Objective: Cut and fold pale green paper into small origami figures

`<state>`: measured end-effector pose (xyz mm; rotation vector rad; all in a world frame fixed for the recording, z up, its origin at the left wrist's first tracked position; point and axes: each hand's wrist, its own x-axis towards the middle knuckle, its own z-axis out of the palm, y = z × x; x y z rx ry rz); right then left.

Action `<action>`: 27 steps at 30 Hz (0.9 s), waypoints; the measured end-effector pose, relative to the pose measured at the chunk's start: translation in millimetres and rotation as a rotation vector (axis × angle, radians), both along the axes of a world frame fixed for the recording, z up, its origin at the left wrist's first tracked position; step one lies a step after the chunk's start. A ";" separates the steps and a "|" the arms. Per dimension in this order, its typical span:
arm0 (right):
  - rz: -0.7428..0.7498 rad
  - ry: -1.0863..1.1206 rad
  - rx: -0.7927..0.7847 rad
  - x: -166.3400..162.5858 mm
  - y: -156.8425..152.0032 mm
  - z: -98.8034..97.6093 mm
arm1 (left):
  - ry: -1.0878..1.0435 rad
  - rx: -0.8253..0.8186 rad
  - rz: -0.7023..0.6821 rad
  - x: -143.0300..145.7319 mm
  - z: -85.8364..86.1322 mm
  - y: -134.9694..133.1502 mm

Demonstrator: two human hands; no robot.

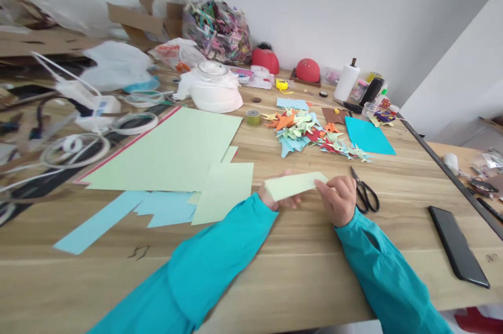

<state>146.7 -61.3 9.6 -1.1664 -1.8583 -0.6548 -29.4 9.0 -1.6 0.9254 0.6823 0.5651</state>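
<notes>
A pale green strip of paper (294, 185), apparently folded, is held above the wooden table between my two hands. My left hand (285, 198) supports it from behind and below, its fingers partly hidden by the paper. At the strip's right end, my right hand (338, 196) pinches the edge between thumb and curled fingers. Black-handled scissors (366, 193) lie just right of my right hand. On the left, a square green sheet (228, 190) overlaps a large green sheet (168, 153), with light blue paper pieces (168, 208) underneath.
Behind my hands is a pile of folded paper shapes (302, 129), beside a turquoise sheet (369, 136). A phone (458, 245) lies at the right. Cables (74, 150) and plastic bags (118, 66) crowd the left; a roll of tape (253, 117) sits mid-table.
</notes>
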 end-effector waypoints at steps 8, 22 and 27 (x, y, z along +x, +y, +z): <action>0.105 -0.007 -0.081 -5.0 3.7 1.0 | -0.212 -0.166 -0.046 -2.1 9.7 -13.7; 0.261 0.431 -0.416 -20.4 -0.8 1.5 | -0.269 -0.085 0.110 6.3 4.5 -22.1; 0.312 0.687 -0.550 -18.5 0.6 -0.5 | -0.223 0.011 0.123 7.3 5.4 -26.8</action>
